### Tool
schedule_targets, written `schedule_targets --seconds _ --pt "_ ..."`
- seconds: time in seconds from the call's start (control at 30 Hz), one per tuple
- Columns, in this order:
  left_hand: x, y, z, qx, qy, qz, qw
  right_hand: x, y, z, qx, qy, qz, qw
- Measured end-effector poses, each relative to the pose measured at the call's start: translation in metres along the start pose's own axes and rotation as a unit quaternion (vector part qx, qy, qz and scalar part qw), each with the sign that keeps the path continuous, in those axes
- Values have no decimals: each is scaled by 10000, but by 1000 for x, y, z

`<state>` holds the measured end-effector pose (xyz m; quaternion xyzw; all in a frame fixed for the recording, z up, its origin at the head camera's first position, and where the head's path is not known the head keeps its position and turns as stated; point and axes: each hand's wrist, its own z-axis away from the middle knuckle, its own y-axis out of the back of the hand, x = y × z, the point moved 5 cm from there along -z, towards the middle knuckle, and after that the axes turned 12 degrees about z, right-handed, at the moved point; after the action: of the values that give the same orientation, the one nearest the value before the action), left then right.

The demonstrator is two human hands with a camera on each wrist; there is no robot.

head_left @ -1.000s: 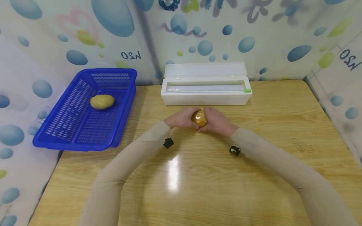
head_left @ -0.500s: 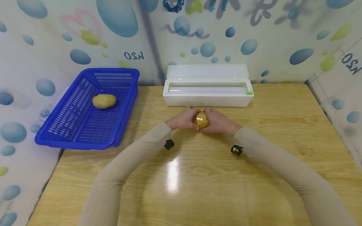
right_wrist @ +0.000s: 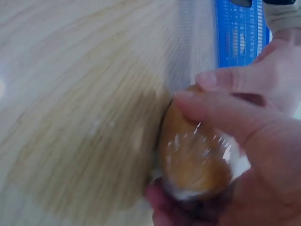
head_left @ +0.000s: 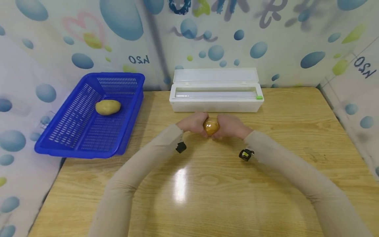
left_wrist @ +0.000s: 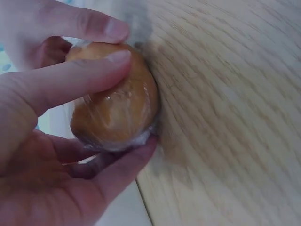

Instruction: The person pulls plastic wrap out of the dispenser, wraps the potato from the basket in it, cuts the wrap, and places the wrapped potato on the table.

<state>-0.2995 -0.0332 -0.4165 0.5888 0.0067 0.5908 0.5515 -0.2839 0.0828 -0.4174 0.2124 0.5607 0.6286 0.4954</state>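
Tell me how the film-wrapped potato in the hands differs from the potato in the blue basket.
The shiny film-wrapped potato is gripped by the left hand and right hand over the wooden table; the bare matte potato lies untouched in the blue slotted plastic basket. The wrapped one looks more orange, the bare one paler yellow. Both are rounded.

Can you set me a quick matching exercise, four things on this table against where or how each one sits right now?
Things:
1. wrapped potato
2. bare potato
3. blue basket
4. white film dispenser

Places or states:
A. lid open, at the far edge of the table
B. lying inside the basket
C. gripped between left hand and right hand
D. at the table's left side, overhanging its edge

Pairs: 1-C, 2-B, 3-D, 4-A
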Motion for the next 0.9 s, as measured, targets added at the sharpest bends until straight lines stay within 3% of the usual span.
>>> schedule_targets --seconds 0.2,0.43,0.67,0.77,0.9 --pt "-5 -1 -5 -143 155 463 9987 7 -8 -5 -163 236 -388 9988" --pt "-2 2 -10 -278 -111 793 9964 3 -7 -9 264 724 -167 9969" --pt "-4 3 -5 -155 -245 655 9974 2 -9 -11 392 1054 -359 9930" --pt "-9 1 2 -88 -312 745 9967 6 -10 -11 288 978 -650 9927" --pt "-13 -4 7 65 -497 397 9980 13 -9 -7 65 1198 -922 9885"
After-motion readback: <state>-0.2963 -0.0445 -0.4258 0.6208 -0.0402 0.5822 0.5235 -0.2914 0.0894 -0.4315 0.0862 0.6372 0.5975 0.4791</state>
